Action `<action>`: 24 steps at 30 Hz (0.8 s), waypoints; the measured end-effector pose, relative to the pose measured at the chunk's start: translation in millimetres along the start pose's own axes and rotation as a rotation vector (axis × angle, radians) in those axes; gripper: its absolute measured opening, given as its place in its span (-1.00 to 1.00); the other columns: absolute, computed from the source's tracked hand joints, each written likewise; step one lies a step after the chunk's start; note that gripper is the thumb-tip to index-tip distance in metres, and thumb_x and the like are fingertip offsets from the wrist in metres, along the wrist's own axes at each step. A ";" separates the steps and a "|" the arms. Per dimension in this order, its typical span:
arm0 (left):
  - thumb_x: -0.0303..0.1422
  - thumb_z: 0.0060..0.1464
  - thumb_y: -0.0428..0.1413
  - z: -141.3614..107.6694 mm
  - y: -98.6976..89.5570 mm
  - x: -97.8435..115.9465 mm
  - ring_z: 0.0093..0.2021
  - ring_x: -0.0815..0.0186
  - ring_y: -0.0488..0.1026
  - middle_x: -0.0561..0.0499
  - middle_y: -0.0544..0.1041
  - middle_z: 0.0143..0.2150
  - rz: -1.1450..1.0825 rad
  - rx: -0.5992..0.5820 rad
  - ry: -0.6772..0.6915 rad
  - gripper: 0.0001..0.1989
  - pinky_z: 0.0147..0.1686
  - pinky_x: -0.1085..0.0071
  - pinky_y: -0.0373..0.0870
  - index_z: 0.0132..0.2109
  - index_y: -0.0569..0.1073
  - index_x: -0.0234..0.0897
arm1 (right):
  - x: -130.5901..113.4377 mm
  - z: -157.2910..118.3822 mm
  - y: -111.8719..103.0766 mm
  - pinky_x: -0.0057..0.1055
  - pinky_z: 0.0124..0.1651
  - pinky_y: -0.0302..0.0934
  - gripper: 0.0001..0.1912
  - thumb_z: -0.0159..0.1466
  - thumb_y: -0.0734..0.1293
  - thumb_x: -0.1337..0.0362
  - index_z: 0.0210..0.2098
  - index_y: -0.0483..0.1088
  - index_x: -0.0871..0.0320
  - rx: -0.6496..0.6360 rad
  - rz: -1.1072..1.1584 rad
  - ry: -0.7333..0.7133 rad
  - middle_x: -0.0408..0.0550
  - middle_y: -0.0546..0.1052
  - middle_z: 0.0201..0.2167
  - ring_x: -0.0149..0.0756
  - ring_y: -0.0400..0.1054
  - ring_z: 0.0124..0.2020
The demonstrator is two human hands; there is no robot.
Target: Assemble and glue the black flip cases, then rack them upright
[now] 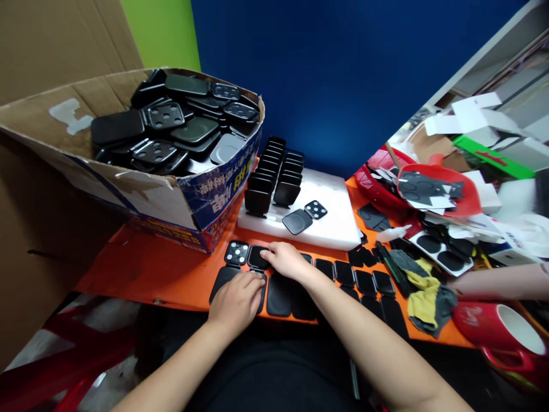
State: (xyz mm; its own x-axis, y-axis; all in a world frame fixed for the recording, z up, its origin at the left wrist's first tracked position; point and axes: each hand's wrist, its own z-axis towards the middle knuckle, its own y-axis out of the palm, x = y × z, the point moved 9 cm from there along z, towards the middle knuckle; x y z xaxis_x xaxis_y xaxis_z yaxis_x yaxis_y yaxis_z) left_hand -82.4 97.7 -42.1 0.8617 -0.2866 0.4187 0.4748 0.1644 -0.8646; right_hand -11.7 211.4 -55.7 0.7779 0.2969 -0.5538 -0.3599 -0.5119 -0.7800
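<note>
Box heaped with black cases; left hand palm-down, right hand touching square panel; both finger grips unclear

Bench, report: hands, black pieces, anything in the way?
Left hand lying over black plates. Right hand touching small square plate. Right forearm blocking view of some black plates.

The left hand hides much of the black panel under it, and the right hand's fingertips cover one edge of the black square — their exact grip cannot be told. The right forearm blocks parts of the row of black pieces. Both forearms run off the bottom edge. Inside the cardboard box, the lower pieces lie buried; lettering on the green carton is blurred — unreadable.
</note>
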 end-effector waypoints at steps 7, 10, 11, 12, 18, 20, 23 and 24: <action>-0.45 0.10 0.02 -0.5 -0.5 0.0 -0.09 0.22 0.44 0.00 0.53 -0.11 -0.004 0.003 -0.005 -0.81 -0.15 0.32 0.44 -0.16 0.46 -0.18 | -1.2 4.3 0.7 -0.50 -0.45 0.00 -0.70 0.28 0.19 0.14 -0.44 0.42 0.17 -0.048 -0.003 -0.042 -0.11 0.48 -0.51 -0.39 0.29 -0.50; -0.46 0.10 0.02 -0.4 0.1 0.1 -0.10 0.22 0.44 0.00 0.53 -0.11 -0.006 0.005 -0.004 -0.81 -0.15 0.32 0.44 -0.16 0.46 -0.18 | -4.9 2.3 -1.4 -0.50 -0.42 0.01 -0.72 0.29 0.18 0.15 -0.39 0.41 0.16 -0.033 -0.008 -0.071 -0.10 0.48 -0.46 -0.38 0.29 -0.46; -0.46 0.10 0.02 -0.4 0.4 0.1 -0.10 0.22 0.44 0.00 0.53 -0.11 -0.006 0.005 -0.004 -0.81 -0.14 0.31 0.44 -0.16 0.46 -0.19 | -6.0 1.1 -2.2 -0.50 -0.41 0.01 -0.72 0.29 0.18 0.15 -0.38 0.41 0.16 -0.024 -0.012 -0.077 -0.09 0.49 -0.44 -0.38 0.30 -0.44; -0.46 0.10 0.02 -0.5 0.6 0.0 -0.09 0.22 0.44 0.00 0.53 -0.11 -0.006 0.006 -0.003 -0.82 -0.14 0.31 0.44 -0.16 0.46 -0.19 | -7.0 -0.2 -2.8 -0.49 -0.39 0.02 -0.72 0.29 0.17 0.15 -0.37 0.41 0.16 -0.015 -0.018 -0.081 -0.08 0.49 -0.42 -0.37 0.30 -0.42; -0.45 0.11 0.01 -0.6 0.1 0.5 -0.10 0.22 0.44 -0.01 0.54 -0.12 -0.004 0.008 0.002 -0.82 -0.14 0.30 0.44 -0.16 0.46 -0.20 | -7.9 -3.1 -2.4 -0.49 -0.40 0.03 -0.71 0.30 0.17 0.14 -0.36 0.42 0.17 -0.012 -0.052 -0.050 -0.05 0.51 -0.40 -0.34 0.33 -0.41; -0.45 0.11 0.01 -0.5 -0.4 0.8 -0.10 0.21 0.45 -0.01 0.54 -0.13 -0.001 0.008 0.003 -0.82 -0.15 0.29 0.45 -0.16 0.46 -0.20 | -6.7 -1.5 -1.9 -0.48 -0.42 0.03 -0.71 0.29 0.17 0.15 -0.37 0.43 0.17 -0.022 -0.066 -0.029 -0.04 0.51 -0.42 -0.33 0.34 -0.42; -0.45 0.10 0.02 -0.6 -1.1 0.9 -0.11 0.21 0.45 -0.01 0.54 -0.13 0.001 0.011 0.005 -0.82 -0.17 0.30 0.45 -0.16 0.46 -0.20 | -5.0 2.6 -0.7 -0.47 -0.42 0.04 -0.71 0.28 0.18 0.15 -0.37 0.45 0.18 -0.043 -0.089 -0.003 -0.03 0.52 -0.44 -0.32 0.35 -0.43; -0.45 0.10 0.02 -0.6 -1.4 0.9 -0.10 0.22 0.45 -0.01 0.54 -0.13 0.001 0.013 0.006 -0.81 -0.17 0.31 0.45 -0.16 0.46 -0.20 | -4.4 4.0 -0.2 -0.47 -0.42 0.04 -0.70 0.28 0.18 0.14 -0.37 0.45 0.18 -0.052 -0.097 0.005 -0.02 0.52 -0.44 -0.32 0.36 -0.44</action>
State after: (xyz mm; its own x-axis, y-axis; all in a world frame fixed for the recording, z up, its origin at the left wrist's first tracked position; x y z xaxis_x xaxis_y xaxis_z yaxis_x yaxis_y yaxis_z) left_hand -82.4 96.6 -40.8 0.8613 -0.2916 0.4160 0.4760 0.1773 -0.8614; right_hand -17.1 213.4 -54.3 0.8103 0.3435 -0.4748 -0.2555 -0.5221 -0.8137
